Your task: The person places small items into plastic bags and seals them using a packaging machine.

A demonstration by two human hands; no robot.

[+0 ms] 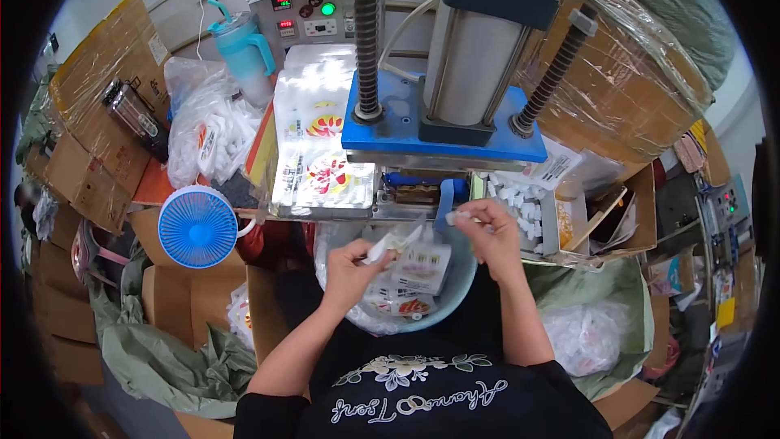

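Observation:
My left hand [348, 275] is closed over the basin, pinching a crumpled white plastic piece [394, 244] that looks like part of a bag. To its right, my right hand [496, 237] holds a small white plastic piece [455, 217] between thumb and fingertips. Beneath both hands is a light blue basin [466, 276] with printed plastic pouches [418, 270] in it. Just beyond my right hand, a box holds many small white plastic pieces [524, 205]. The pneumatic press with its blue plate [390, 132] stands directly ahead.
Flat printed pouches [321, 142] lie left of the press. A blue fan [199, 226], a turquoise tumbler [242, 53] and a bag of white pieces [213, 134] stand farther left. Cardboard boxes [195, 301] flank me; a green sack [630, 293] sits at right.

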